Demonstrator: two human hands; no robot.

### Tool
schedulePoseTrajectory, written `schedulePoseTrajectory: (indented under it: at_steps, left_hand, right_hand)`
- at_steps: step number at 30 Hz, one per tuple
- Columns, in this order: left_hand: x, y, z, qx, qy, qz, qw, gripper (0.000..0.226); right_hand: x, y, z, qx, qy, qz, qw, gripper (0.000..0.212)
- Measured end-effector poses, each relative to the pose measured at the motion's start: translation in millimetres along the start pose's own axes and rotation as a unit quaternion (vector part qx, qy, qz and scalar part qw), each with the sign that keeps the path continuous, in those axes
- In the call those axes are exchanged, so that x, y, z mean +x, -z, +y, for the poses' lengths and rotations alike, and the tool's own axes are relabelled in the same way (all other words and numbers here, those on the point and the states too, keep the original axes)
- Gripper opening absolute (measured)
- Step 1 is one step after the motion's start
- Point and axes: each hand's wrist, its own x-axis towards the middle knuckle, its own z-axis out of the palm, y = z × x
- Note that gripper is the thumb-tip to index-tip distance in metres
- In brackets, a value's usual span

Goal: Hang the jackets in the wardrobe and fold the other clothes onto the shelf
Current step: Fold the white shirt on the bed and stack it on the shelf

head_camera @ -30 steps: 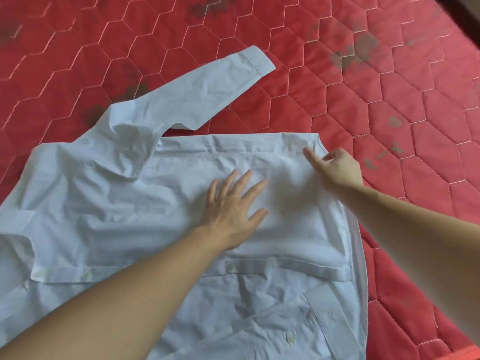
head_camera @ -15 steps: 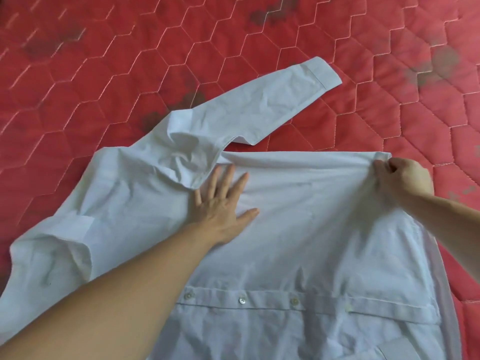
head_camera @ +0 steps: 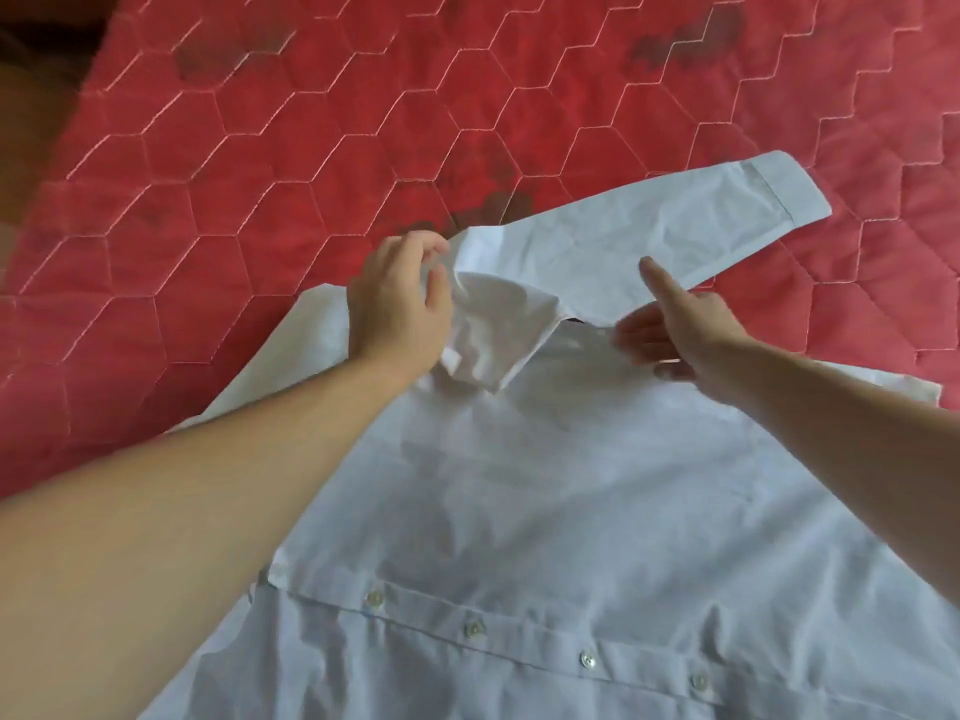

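A pale blue button-up shirt [head_camera: 571, 511] lies spread on the red quilted bed, its button placket running across the lower part of the view. One long sleeve [head_camera: 649, 241] stretches up and to the right, cuff at the far end. My left hand [head_camera: 397, 309] grips the bunched fabric where that sleeve meets the shoulder. My right hand [head_camera: 675, 330] is at the sleeve's underarm edge, index finger lying straight on the sleeve and the other fingers tucked beneath the cloth.
The red hexagon-quilted bedcover [head_camera: 311, 148] fills the view around the shirt, with several dark stains. A dark gap beyond the bed's edge shows at the top left corner [head_camera: 31, 44].
My left hand left the shirt body, where it lay flat, and took hold of the sleeve's shoulder. My right hand let go of the far hem corner and moved left to the sleeve's underarm.
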Motion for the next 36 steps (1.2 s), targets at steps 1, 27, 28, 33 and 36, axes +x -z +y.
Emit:
schedulePoseTrajectory:
  at_steps: [1, 27, 28, 33, 36]
  left_hand:
    - [9.0, -1.8, -7.8, 0.063, 0.007, -0.074, 0.995, 0.04]
    - [6.3, 15.0, -9.3, 0.042, -0.26, -0.266, 0.927, 0.038]
    - [5.3, 19.5, -15.3, 0.067, -0.209, -0.314, 0.924, 0.047]
    - [23.3, 33.3, -39.8, 0.16, -0.061, -0.323, 0.931, 0.022]
    - [35.0, 28.1, -43.1, 0.134, 0.034, -0.297, 0.945, 0.023]
  right_hand:
    - [3.6, -15.1, -10.4, 0.055, -0.068, -0.054, 0.995, 0.06]
    - [30.6, -40.4, -72.1, -0.667, 0.449, 0.004, 0.595, 0.006]
    - [28.0, -35.1, -73.0, -0.661, 0.467, 0.01, 0.587, 0.007]
    - [15.3, -10.5, -76.1, -0.674, 0.415, -0.024, 0.611, 0.022]
    - [8.7, -0.7, -88.0, -0.681, 0.389, 0.024, 0.621, 0.011]
